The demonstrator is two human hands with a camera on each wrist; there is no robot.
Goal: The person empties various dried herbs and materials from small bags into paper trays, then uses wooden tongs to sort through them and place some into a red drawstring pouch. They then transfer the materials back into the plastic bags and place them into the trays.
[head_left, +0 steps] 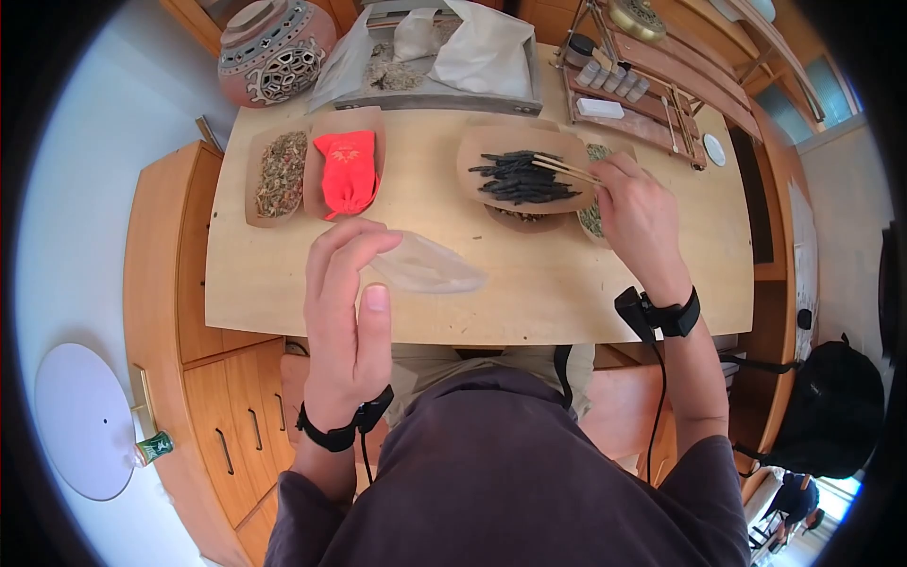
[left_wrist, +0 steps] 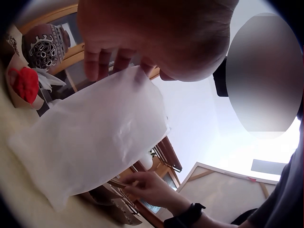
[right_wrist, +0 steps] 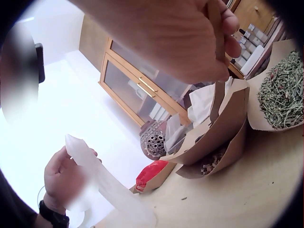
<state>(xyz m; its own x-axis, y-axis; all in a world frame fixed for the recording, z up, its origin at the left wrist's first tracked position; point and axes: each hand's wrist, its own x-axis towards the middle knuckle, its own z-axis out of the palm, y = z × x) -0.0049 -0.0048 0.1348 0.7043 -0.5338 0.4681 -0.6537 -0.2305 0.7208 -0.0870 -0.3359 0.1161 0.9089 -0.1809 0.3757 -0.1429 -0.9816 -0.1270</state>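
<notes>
At the upper left, a red cloth pouch [head_left: 350, 170] lies in a brown paper tray [head_left: 370, 121]. Below it, my left hand [head_left: 345, 317] grasps a translucent white bag [head_left: 430, 265]. Right of upper centre, black, slender dried pieces [head_left: 527, 178] lie in an oval brown paper holder [head_left: 470, 151]; my right hand [head_left: 642, 213] pinches pale wooden tweezers [head_left: 571, 169], tips at the pieces.

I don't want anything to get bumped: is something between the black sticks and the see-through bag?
Just the paper tray's raised rim around the black sticks. Past that, nothing visible blocks the bag in the left hand.
</notes>
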